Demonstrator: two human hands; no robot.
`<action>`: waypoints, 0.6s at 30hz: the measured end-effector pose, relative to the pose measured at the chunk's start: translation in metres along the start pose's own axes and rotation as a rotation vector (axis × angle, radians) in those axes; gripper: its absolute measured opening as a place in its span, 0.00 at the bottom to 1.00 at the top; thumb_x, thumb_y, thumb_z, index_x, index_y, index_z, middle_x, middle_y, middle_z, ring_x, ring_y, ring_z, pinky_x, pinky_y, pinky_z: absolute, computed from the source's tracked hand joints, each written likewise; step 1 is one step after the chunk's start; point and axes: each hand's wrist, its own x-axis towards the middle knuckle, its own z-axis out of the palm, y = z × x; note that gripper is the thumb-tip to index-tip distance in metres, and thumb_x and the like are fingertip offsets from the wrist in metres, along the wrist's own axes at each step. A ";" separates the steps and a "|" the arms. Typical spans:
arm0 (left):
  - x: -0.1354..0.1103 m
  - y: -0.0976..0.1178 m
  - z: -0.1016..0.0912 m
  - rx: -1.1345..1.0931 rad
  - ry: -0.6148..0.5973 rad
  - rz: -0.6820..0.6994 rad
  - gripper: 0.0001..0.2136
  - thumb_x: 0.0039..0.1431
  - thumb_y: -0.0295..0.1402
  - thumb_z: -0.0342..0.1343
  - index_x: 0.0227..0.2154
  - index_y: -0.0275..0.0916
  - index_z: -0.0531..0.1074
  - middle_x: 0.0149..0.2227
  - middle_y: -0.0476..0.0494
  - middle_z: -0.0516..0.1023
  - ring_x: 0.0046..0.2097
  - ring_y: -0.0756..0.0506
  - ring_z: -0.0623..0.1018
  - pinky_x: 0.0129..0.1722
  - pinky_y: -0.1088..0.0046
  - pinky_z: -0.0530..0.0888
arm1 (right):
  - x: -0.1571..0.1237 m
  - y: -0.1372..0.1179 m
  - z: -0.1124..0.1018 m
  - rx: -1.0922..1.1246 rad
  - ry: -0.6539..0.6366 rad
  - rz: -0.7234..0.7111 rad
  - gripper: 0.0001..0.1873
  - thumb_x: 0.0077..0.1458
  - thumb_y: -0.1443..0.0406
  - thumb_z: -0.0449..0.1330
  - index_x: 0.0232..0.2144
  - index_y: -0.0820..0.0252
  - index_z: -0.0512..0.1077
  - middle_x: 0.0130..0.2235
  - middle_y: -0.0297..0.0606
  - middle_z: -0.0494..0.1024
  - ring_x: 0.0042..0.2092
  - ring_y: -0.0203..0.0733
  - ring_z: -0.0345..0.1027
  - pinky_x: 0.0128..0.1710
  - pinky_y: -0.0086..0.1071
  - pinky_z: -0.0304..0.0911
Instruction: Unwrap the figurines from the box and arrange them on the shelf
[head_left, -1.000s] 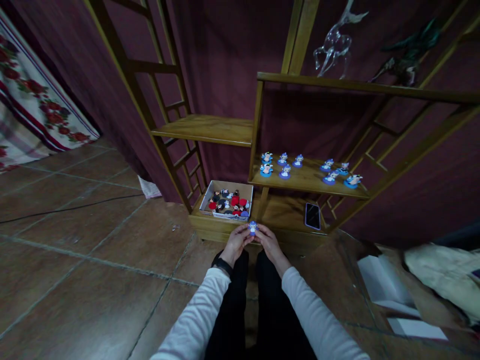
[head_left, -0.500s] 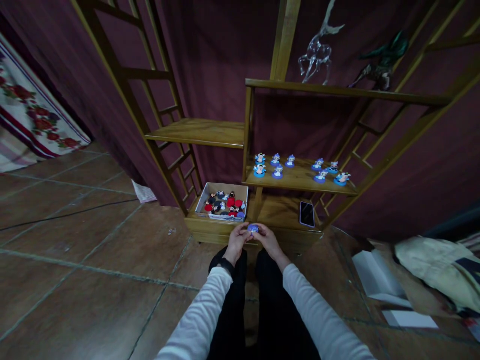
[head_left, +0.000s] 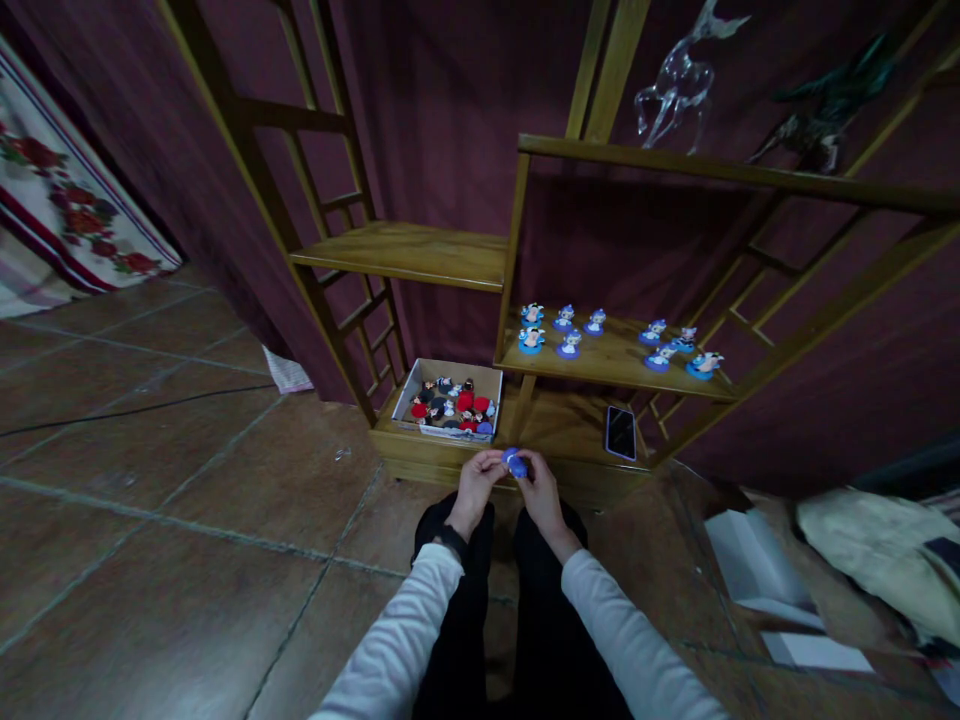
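The person wears a long-sleeved top in a pale, greyish-white cloth. The left sleeve [head_left: 397, 640] and the right sleeve [head_left: 622, 640] both fit close along the forearms and end at the wrists in plain, narrow cuffs, with a few soft creases along their length. Just past the left cuff sits a black band [head_left: 448, 537], either a watch or a strap, with any face too small to make out in this dim light. The left hand [head_left: 476, 487] and right hand [head_left: 540, 495] are bare. Beneath the arms the legs are in plain black trousers [head_left: 465, 620], dark all over.
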 end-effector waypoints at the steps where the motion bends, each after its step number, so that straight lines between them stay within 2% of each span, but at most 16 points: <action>1: 0.000 -0.001 0.000 -0.002 -0.008 0.004 0.12 0.38 0.28 0.66 0.30 0.35 0.74 0.28 0.47 0.77 0.31 0.51 0.74 0.35 0.76 0.70 | 0.000 0.000 -0.001 -0.009 -0.009 -0.012 0.13 0.51 0.65 0.55 0.41 0.54 0.68 0.42 0.39 0.72 0.45 0.44 0.65 0.46 0.36 0.60; 6: 0.001 -0.004 -0.001 -0.083 -0.036 -0.045 0.14 0.39 0.31 0.66 0.31 0.35 0.73 0.29 0.46 0.77 0.31 0.51 0.75 0.36 0.74 0.71 | 0.001 0.004 0.001 0.006 -0.004 0.006 0.13 0.51 0.63 0.56 0.41 0.54 0.69 0.42 0.38 0.73 0.44 0.44 0.66 0.46 0.36 0.60; 11: 0.006 -0.005 0.002 -0.122 0.033 -0.142 0.15 0.38 0.31 0.67 0.31 0.34 0.73 0.28 0.45 0.77 0.29 0.51 0.75 0.34 0.74 0.72 | 0.005 0.011 0.010 0.128 0.037 0.168 0.14 0.49 0.59 0.59 0.39 0.55 0.69 0.38 0.37 0.75 0.39 0.42 0.69 0.41 0.34 0.64; 15: 0.010 -0.003 0.001 -0.157 0.076 -0.207 0.15 0.40 0.28 0.65 0.35 0.35 0.74 0.28 0.45 0.77 0.27 0.52 0.75 0.30 0.77 0.72 | 0.011 0.018 0.014 0.292 -0.036 0.322 0.16 0.47 0.56 0.59 0.37 0.56 0.68 0.38 0.37 0.75 0.35 0.41 0.69 0.33 0.33 0.67; 18: 0.012 -0.002 0.000 -0.158 0.084 -0.260 0.13 0.42 0.25 0.63 0.35 0.35 0.74 0.31 0.43 0.78 0.27 0.53 0.75 0.28 0.79 0.72 | 0.013 0.022 0.015 0.375 -0.043 0.377 0.16 0.45 0.55 0.60 0.35 0.56 0.69 0.37 0.36 0.75 0.33 0.40 0.69 0.30 0.31 0.67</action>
